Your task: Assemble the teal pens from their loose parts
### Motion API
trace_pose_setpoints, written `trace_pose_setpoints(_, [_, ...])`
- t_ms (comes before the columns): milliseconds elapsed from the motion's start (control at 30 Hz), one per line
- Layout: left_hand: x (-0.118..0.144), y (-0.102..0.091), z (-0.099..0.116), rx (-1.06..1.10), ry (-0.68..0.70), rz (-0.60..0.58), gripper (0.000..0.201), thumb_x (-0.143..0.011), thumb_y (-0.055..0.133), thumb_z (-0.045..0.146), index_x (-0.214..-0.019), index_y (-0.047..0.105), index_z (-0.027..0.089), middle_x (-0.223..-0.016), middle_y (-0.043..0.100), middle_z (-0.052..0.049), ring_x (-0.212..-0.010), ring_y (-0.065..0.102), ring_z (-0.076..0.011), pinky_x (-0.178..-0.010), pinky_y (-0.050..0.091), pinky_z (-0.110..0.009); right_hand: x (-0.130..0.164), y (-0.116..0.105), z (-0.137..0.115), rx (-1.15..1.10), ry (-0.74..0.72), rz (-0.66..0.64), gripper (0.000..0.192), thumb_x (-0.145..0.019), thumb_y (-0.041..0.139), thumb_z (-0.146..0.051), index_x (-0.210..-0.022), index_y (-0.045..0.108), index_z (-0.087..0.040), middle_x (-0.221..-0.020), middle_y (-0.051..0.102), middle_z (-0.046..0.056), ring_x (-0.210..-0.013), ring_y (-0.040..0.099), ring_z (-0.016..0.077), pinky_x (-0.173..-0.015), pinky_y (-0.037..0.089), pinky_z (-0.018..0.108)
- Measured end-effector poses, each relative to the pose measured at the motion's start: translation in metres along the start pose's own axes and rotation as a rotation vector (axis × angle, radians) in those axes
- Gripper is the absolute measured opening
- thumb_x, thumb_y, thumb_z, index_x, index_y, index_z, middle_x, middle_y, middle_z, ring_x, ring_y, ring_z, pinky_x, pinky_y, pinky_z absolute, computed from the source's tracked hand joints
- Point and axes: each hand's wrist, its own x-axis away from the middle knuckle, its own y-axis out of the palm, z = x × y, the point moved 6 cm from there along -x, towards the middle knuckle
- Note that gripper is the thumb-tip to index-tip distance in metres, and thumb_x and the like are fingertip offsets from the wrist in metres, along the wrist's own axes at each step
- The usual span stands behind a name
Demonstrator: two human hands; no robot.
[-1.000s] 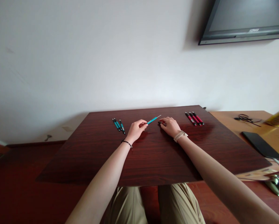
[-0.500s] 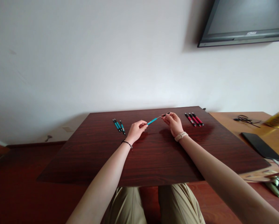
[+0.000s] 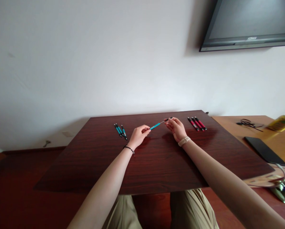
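Observation:
My left hand (image 3: 139, 135) pinches the rear end of a blue pen barrel (image 3: 155, 126) above the table. In my right hand (image 3: 177, 129), between thumb and fingers, is the pen's black grip section (image 3: 168, 119). A thin refill or spring (image 3: 162, 122) shows in the gap between the two parts. To the left of my left hand lie three blue-and-black pens (image 3: 124, 131). Three red-and-black pens (image 3: 200, 123) rest to the right of my right hand.
The dark wooden table (image 3: 156, 165) stands against a white wall. Beside it on the right, a lighter table (image 3: 249, 127) carries a black flat device (image 3: 263, 149), a coiled black cable (image 3: 249, 123) and a yellow package (image 3: 281, 123). A television (image 3: 249, 25) hangs above.
The view has shifted slightly with my head. Both hands keep their hold on the parted pen pieces; the gap between them looks almost the same.

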Motion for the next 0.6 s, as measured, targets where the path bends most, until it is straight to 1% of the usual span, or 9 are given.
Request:
trace_pose_setpoints(67, [-0.0001,0.0005,-0.0008,-0.008,0.006,0.001,0.024,-0.095,0.068,0.041,-0.103,0.076,0.02,-0.096,0.079,-0.005,-0.08,0.073,-0.018,-0.075,0.056,-0.028,0.0024,0.0043,-0.0003,0.035,0.001,-0.034,0.043,-0.074,0.09,-0.049,-0.092,0.059,-0.026,-0.109,0.081,0.003,-0.085,0.076,0.015,-0.072,0.062,0.024])
trace_pose_setpoints(133, [-0.0003,0.0009,-0.0017,-0.014,0.006,0.003,0.024,-0.095,0.067,0.042,-0.103,0.076,0.02,-0.096,0.079,-0.006,-0.081,0.073,-0.0183,-0.074,0.056,-0.027,0.0039,0.0066,-0.0013,0.069,-0.015,-0.042,0.043,-0.075,0.089,-0.05,-0.094,0.059,-0.026,-0.11,0.081,0.003,-0.086,0.076,0.0149,-0.072,0.061,0.024])
trace_pose_setpoints(233, [-0.0006,0.001,-0.0015,-0.017,0.009,0.005,0.025,-0.096,0.067,0.042,-0.103,0.076,0.02,-0.096,0.079,-0.005,-0.079,0.072,-0.0178,-0.073,0.056,-0.027,0.0033,0.0021,-0.0028,0.069,-0.046,0.016,0.042,-0.076,0.088,-0.05,-0.093,0.058,-0.026,-0.109,0.081,0.003,-0.084,0.075,0.0142,-0.069,0.059,0.022])
trace_pose_setpoints(300, [-0.0005,0.0009,-0.0005,-0.019,0.013,0.004,0.024,-0.096,0.067,0.041,-0.102,0.076,0.02,-0.096,0.079,-0.005,-0.078,0.072,-0.0172,-0.073,0.055,-0.027,0.0022,-0.0012,-0.0022,0.059,-0.041,0.032,0.042,-0.076,0.088,-0.049,-0.092,0.057,-0.026,-0.109,0.081,0.002,-0.082,0.075,0.0136,-0.068,0.059,0.022])
trace_pose_setpoints(467, [0.0001,0.0003,0.0016,-0.012,0.014,0.004,0.024,-0.096,0.067,0.042,-0.102,0.076,0.02,-0.094,0.079,-0.005,-0.076,0.071,-0.017,-0.07,0.054,-0.026,0.0031,0.0037,0.003,0.046,0.034,-0.063,0.041,-0.075,0.089,-0.047,-0.093,0.06,-0.026,-0.109,0.08,0.002,-0.08,0.074,0.0127,-0.068,0.059,0.021])
trace_pose_setpoints(600, [0.0005,-0.0001,0.0014,0.001,0.01,0.005,0.025,-0.096,0.067,0.043,-0.102,0.075,0.02,-0.093,0.078,-0.005,-0.076,0.07,-0.0168,-0.07,0.054,-0.026,0.0023,0.0021,0.0026,0.028,0.0,-0.016,0.042,-0.074,0.089,-0.048,-0.092,0.058,-0.026,-0.111,0.08,0.001,-0.08,0.074,0.0132,-0.066,0.059,0.022])
